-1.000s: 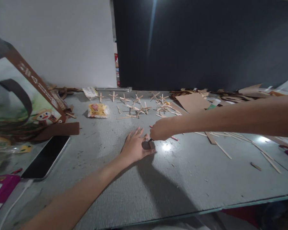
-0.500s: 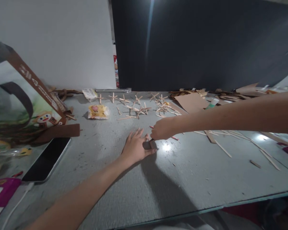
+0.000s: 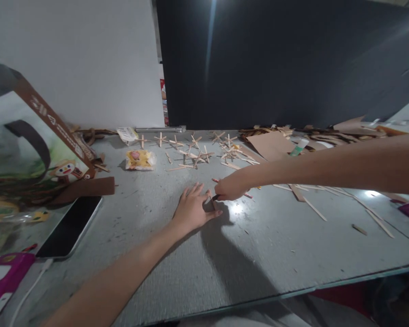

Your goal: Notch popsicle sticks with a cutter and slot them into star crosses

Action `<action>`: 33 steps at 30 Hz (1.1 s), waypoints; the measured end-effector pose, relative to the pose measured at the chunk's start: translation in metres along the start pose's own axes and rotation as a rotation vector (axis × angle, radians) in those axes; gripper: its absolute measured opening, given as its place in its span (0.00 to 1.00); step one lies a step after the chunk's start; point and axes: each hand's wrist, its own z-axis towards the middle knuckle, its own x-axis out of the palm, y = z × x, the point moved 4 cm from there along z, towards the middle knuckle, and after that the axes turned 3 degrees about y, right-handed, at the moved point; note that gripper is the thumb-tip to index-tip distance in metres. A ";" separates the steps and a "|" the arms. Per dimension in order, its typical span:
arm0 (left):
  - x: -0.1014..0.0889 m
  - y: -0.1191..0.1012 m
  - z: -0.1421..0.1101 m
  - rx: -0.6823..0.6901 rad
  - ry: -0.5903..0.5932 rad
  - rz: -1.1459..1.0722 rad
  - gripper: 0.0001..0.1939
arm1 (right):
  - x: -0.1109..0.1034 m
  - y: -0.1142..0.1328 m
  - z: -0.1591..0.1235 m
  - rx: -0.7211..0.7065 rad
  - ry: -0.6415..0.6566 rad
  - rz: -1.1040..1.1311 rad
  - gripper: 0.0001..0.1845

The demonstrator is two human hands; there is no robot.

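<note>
My left hand (image 3: 191,210) lies on the grey table (image 3: 150,218), its other fingers spread. Its thumb and index finger steady a short, thin wooden strip (image 3: 212,201) at its two ends. Right beside it, my right hand (image 3: 231,186) is closed around a small dark object (image 3: 215,198), mostly hidden by the fingers, whose tip touches or nearly touches the strip. A thin red stick, perhaps a pencil (image 3: 248,195), lies on the table beneath the right hand, showing on both sides of it.
Several small star shapes of crossed wooden sticks (image 3: 197,157) stand behind the hands. A yellow packet (image 3: 140,160), a phone (image 3: 70,227) and a printed bag (image 3: 27,141) are at left. Loose sticks (image 3: 315,209), cardboard (image 3: 271,144) and a glue stick (image 3: 299,147) lie at right.
The right hand has shifted very slightly and its forearm sits a little lower. My left hand keeps its place on the strip. The view has turned slightly.
</note>
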 end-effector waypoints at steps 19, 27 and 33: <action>-0.016 0.004 -0.012 -0.067 -0.308 -0.582 0.21 | 0.040 0.004 -0.048 0.284 -0.519 0.493 0.18; -0.015 -0.025 0.002 0.007 -0.057 -0.763 0.21 | 0.064 0.024 -0.058 0.471 -0.579 0.318 0.17; -0.001 -0.025 0.008 0.008 -0.085 -0.641 0.18 | 0.076 0.029 -0.052 0.542 -0.536 0.129 0.15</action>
